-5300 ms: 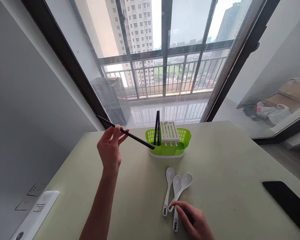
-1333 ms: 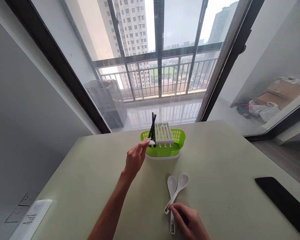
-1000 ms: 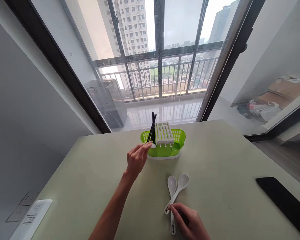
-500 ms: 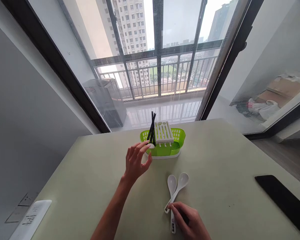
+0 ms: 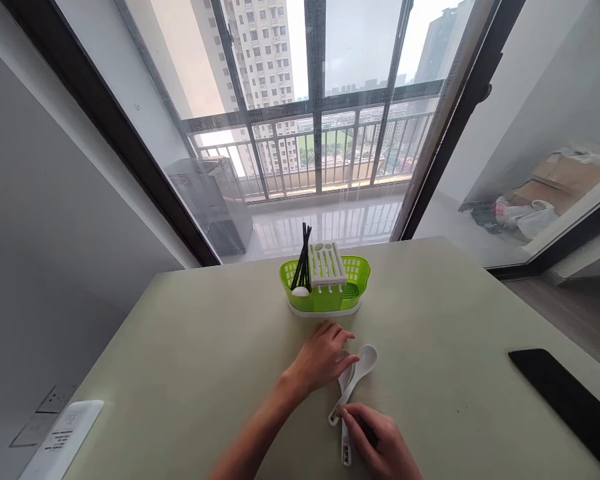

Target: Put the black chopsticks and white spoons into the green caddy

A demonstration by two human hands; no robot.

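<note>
My left hand (image 5: 325,357) reaches over the bowl of one white spoon (image 5: 346,381), partly covering it. Its thumb and fingers are apart, and nothing is held in them. A second white spoon (image 5: 366,361) lies crossed over the first one on the table. Thumb and fingertips of my right hand (image 5: 375,437) pinch this upper spoon near the end of its handle. Beyond my left hand stands a green utensil basket (image 5: 325,303) with a white slotted insert (image 5: 327,265). Black chopsticks (image 5: 303,260) and a white rounded spoon bowl (image 5: 301,292) are in its left compartment.
A pale table (image 5: 205,347) spreads out beneath everything. On it, a black flat object (image 5: 565,400) lies at the right and a white device (image 5: 63,437) at the left edge. Behind the table is a glass door with a dark frame (image 5: 440,153).
My left hand has moved from the basket's left compartment down and right to the spoons, leaving the white spoon in the basket. My right hand has stayed in place.
</note>
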